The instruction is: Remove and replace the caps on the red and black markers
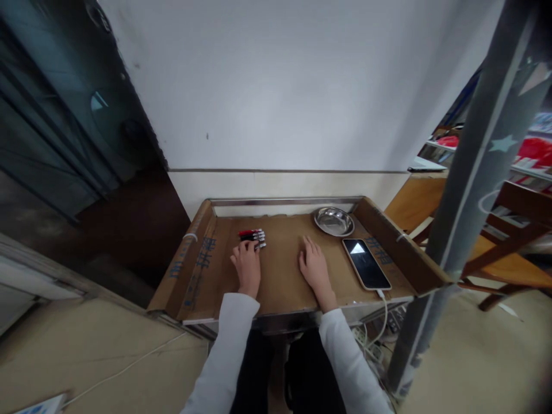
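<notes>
Nearest the camera, two white sleeves (233,345) reached forward over the edge of the worktop (280,282), which was lined with flattened brown cardboard whose side flaps stood up as low walls. The right hand (316,267) lay flat and open on the cardboard, palm down, holding nothing. The left hand (246,265) rested just beyond the near middle of the surface with its fingers curled forward, the fingertips touching the near end of a small row of pens (253,236); whether it had closed on any one of them could not be told from this view.

By my reading, the work stood at its very start: the left hand was only making contact with the pens, none lifted. The next move would call for separating one pen from its neighbours with the fingertips, since they lay packed together.

The pens looked slim, dark-bodied with pale tips, one red at the far side, lying side by side.

Further right, a phone (366,263) lay face up with a lit screen, cabled at its near end. Beyond it sat an empty steel dish (334,221), close to the white wall.
</notes>
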`<state>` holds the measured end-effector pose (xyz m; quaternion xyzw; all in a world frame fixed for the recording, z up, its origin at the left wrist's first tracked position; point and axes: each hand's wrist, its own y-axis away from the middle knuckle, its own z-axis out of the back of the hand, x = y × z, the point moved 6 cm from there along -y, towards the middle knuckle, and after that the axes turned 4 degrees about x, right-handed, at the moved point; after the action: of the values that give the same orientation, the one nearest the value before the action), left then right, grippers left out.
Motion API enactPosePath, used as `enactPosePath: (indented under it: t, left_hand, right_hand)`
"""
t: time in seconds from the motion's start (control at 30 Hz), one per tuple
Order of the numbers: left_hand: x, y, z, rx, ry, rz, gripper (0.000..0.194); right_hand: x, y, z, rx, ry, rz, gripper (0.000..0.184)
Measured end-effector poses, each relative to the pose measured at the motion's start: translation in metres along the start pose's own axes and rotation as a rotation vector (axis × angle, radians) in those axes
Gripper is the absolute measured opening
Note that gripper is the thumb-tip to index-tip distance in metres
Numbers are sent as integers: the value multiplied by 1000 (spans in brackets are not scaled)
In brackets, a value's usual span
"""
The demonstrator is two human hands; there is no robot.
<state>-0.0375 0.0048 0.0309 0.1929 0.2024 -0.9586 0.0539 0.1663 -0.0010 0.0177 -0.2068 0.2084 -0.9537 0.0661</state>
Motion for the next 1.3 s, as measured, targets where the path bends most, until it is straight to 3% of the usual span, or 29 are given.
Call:
enactPosePath:
  t: [0.1,0.23,0.33,0.63,0.8,0.9,1.17,1.23,1.3]
  left_hand:
    - [-8,-2,-1,12,45,-83,25]
    - [-28,9,-8,176,155,-387,20]
    - [-32,18,-10,225,199,-482,21]
    - [-29,20,-5,223,198,-421,22]
    - [-7,18,17,-20,104,-91,27]
    - [6,19,18,-72,87,43,30]
    - [12,21,11,-10,-10,61,21]
    - [11,20,9,28,15,41,18]
    - [4,20,7,106,114,-70,18]
  right_hand:
    - [-2,5,-4,34,87,-27,39]
    - [-3,5,-4,39,113,-20,38]
    - [-3,5,-4,49,108,-23,37]
    - [-4,5,-4,37,78,-24,36]
    - [-5,5,-4,47,87,-29,36]
    - [-4,5,-4,42,87,-20,37]
    - [-5,5,0,17,18,-27,33]
    - [-2,3,4,15,-109,-34,31]
    - [5,0,10,18,-315,-39,30]
